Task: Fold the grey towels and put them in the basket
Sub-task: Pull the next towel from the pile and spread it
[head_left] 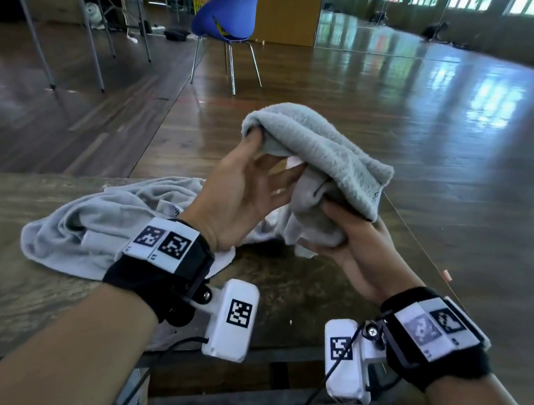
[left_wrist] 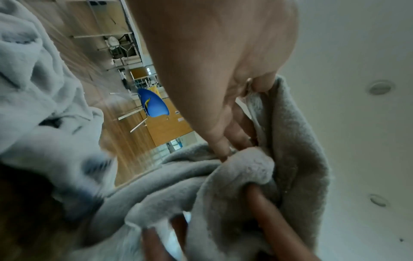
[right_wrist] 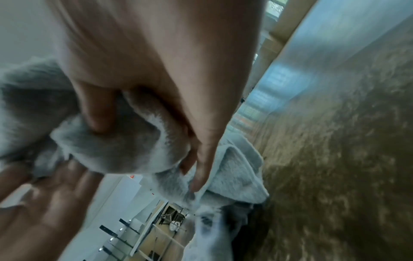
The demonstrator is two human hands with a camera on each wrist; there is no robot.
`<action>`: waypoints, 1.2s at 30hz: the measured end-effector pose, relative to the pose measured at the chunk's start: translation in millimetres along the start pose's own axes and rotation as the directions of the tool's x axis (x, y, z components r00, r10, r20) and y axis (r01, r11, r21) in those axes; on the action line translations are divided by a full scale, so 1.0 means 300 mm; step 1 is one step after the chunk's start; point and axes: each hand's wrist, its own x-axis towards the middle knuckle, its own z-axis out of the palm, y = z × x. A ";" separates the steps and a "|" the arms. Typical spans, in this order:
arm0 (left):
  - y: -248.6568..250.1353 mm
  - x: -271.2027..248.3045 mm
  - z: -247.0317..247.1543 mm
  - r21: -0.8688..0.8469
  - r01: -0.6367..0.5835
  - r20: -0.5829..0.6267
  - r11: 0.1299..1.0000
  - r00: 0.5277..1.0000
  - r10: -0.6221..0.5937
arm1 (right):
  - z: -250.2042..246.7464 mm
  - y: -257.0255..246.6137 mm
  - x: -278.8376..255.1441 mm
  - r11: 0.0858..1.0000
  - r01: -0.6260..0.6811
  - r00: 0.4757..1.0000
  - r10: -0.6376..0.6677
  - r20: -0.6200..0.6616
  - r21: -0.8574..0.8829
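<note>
Head view: I hold one towel (head_left: 317, 154) bunched above table (head_left: 4, 284) | left hand (head_left: 242, 195) pinches its edge | right hand (head_left: 362, 251) grips wad | second towel (head_left: 80, 237) unfolded | basket unseen | nothing folded.

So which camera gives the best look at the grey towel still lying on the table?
The head view: the crumpled towel on the table shows nearly whole beside the left hand. The left wrist view catches only a blurred bunch of it; the right wrist view shows a small part beyond the right hand.
</note>
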 end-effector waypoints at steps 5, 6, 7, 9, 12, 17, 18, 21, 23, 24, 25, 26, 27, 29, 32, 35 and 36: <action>-0.029 0.016 -0.036 0.178 -0.040 -0.151 0.983 0.986 0.067 | 0.016 -0.033 -0.005 0.964 0.260 0.939 -0.264 -0.219 -0.046; -0.040 0.018 -0.045 0.256 -0.044 -0.176 0.966 0.980 0.091 | 0.003 -0.047 -0.005 0.936 0.320 0.910 -0.347 -0.227 -0.147; -0.052 0.019 -0.057 0.387 -0.035 -0.201 0.921 0.972 0.121 | -0.014 -0.060 -0.005 0.898 0.359 0.885 -0.414 -0.212 -0.257; -0.073 0.018 -0.087 0.747 0.058 -0.208 0.663 0.967 0.149 | -0.051 -0.073 -0.013 0.781 0.344 0.870 -0.473 -0.135 -0.521; -0.114 0.013 -0.121 0.963 0.231 -0.239 0.138 0.970 0.046 | -0.098 -0.069 -0.028 0.505 0.079 0.904 -0.400 -0.152 -0.860; -0.178 -0.012 -0.035 0.970 -0.151 0.149 0.192 0.988 0.027 | -0.135 -0.073 -0.072 0.376 0.041 0.900 -0.417 -0.130 -0.926; -0.196 -0.017 -0.008 0.958 -0.185 0.186 0.219 0.982 0.018 | -0.135 -0.079 -0.080 0.373 0.078 0.905 -0.415 -0.091 -0.925; -0.251 -0.028 0.048 0.934 -0.215 0.226 0.284 0.974 -0.004 | -0.126 -0.080 -0.105 0.431 0.216 0.935 -0.349 0.059 -0.876; -0.266 -0.022 0.063 0.923 -0.233 0.243 0.306 0.970 0.007 | -0.126 -0.072 -0.118 0.458 0.283 0.928 -0.353 0.120 -0.843; -0.264 -0.016 0.066 0.920 -0.246 0.247 0.304 0.968 0.033 | -0.131 -0.070 -0.119 0.456 0.296 0.921 -0.370 0.124 -0.839; -0.258 -0.010 0.068 0.922 -0.256 0.245 0.290 0.967 0.075 | -0.140 -0.071 -0.118 0.451 0.293 0.917 -0.383 0.114 -0.843; -0.252 -0.005 0.067 0.924 -0.264 0.236 0.275 0.963 0.132 | -0.152 -0.075 -0.115 0.444 0.270 0.919 -0.383 0.091 -0.855; -0.244 0.001 0.064 0.925 -0.267 0.219 0.272 0.956 0.194 | -0.166 -0.080 -0.111 0.435 0.230 0.928 -0.367 0.061 -0.871; -0.227 0.010 0.055 0.915 -0.254 0.157 0.312 0.939 0.305 | -0.201 -0.083 -0.096 0.400 0.143 0.956 -0.292 0.022 -0.905; -0.210 0.021 0.025 0.943 -0.110 -0.012 0.315 0.932 0.363 | -0.231 -0.068 -0.075 0.367 0.099 0.981 -0.189 0.030 -0.925; -0.212 0.020 -0.016 0.969 0.051 -0.120 0.242 0.951 0.283 | -0.219 -0.070 -0.060 0.425 0.177 0.964 -0.256 0.070 -0.888; -0.214 0.013 -0.021 0.974 0.042 -0.098 0.223 0.964 0.245 | -0.206 -0.074 -0.056 0.458 0.217 0.955 -0.282 0.090 -0.862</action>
